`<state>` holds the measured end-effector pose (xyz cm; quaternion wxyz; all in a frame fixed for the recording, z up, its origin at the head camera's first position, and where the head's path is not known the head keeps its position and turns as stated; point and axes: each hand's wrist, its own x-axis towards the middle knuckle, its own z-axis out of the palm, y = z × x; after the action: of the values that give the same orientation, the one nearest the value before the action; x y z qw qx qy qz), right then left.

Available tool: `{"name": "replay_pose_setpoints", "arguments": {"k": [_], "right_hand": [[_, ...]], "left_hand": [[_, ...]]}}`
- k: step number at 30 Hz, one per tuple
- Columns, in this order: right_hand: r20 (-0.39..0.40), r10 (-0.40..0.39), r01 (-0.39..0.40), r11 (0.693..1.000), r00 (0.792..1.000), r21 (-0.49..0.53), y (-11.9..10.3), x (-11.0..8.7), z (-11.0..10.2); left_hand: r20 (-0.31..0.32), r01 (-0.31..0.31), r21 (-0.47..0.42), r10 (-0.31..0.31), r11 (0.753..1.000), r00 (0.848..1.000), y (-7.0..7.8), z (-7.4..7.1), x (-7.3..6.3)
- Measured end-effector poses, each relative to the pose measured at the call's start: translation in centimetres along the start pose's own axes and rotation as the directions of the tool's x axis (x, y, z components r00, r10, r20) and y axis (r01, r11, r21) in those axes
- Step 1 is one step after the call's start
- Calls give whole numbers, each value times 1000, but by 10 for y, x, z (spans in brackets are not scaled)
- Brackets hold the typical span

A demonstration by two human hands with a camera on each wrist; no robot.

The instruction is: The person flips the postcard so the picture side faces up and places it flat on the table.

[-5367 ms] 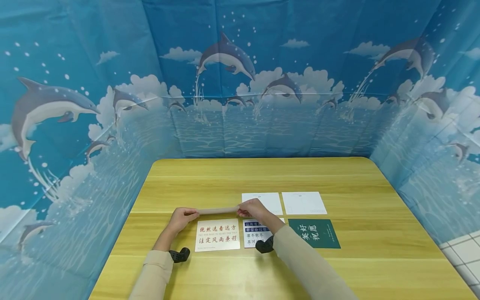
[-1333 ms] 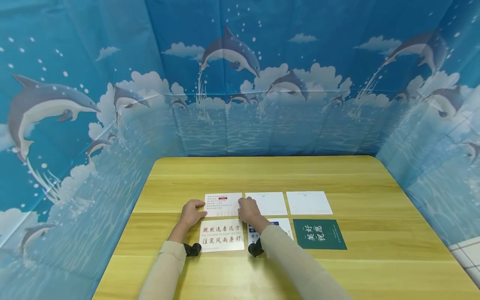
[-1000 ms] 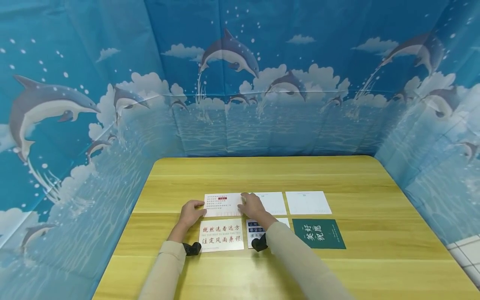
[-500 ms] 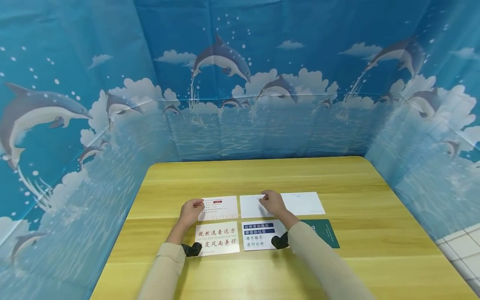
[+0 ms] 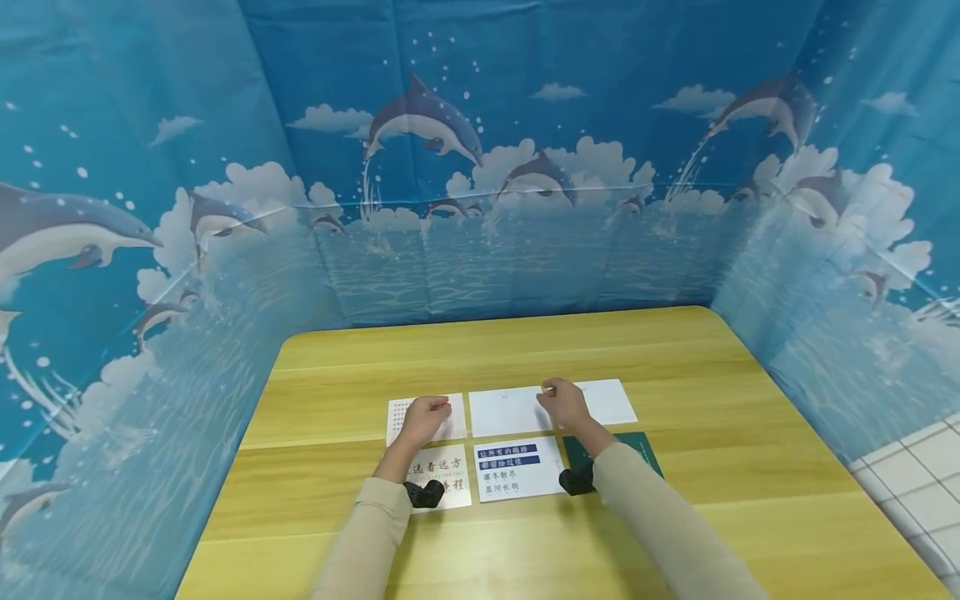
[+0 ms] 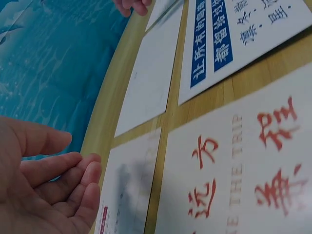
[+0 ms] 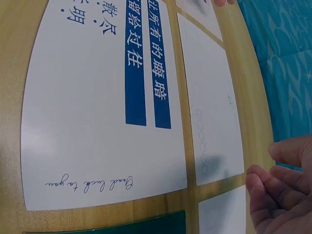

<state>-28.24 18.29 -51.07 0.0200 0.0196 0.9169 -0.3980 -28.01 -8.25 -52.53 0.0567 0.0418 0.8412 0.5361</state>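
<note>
Six postcards would count as several, lying flat in two rows of postcards. My left hand point(image 5: 426, 419), loosely curled and holding nothing, hovers over the back-left postcard point(image 5: 399, 423), which has small red print. In the left wrist view a gap shows between its thumb and fingers. My right hand point(image 5: 564, 404) is likewise loosely curled with nothing in it, over the seam between the blank-looking back-middle postcard point(image 5: 504, 412) and the white back-right postcard point(image 5: 613, 402). Nearer me are a red-lettered postcard point(image 5: 454, 467), a blue-banded postcard point(image 5: 525, 483) and a dark green postcard point(image 5: 637, 443), partly hidden by my right arm.
The postcards lie on a yellow wood-grain table point(image 5: 480, 550) with rounded far corners. A blue dolphin-print curtain point(image 5: 480, 258) hangs behind and along both sides. White tiles point(image 5: 915, 483) show at the right. Black wrist cameras point(image 5: 424, 493) sit under both wrists.
The postcard both hands held up now lies flat at the back left, let go. My right hand has moved right, then my left hand rightward over that postcard. The head view has turned slightly.
</note>
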Motion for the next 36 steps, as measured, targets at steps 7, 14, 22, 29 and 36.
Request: {"name": "replay_pose_setpoints", "arguments": {"k": [7,14,22,29,36], "right_hand": [[3,16,-16,1000,1000,3,15,-4,-4],[-8,-5,5,1000,1000,-5,21,-6,-5],[17,2,-1,998,1000,-63,24,-7,-1],[9,20,-19,998,1000,-58,22,-8,0],[-1,60,-60,996,998,-61,21,-7,3]], "left_hand": [[21,-10,21,10,1000,1000,15,22,1],[32,-2,19,1,1000,999,18,33,3],[56,34,80,-39,996,998,18,42,1],[20,-27,136,25,990,999,22,44,0],[-11,-56,172,59,983,998,26,47,-2]]}}
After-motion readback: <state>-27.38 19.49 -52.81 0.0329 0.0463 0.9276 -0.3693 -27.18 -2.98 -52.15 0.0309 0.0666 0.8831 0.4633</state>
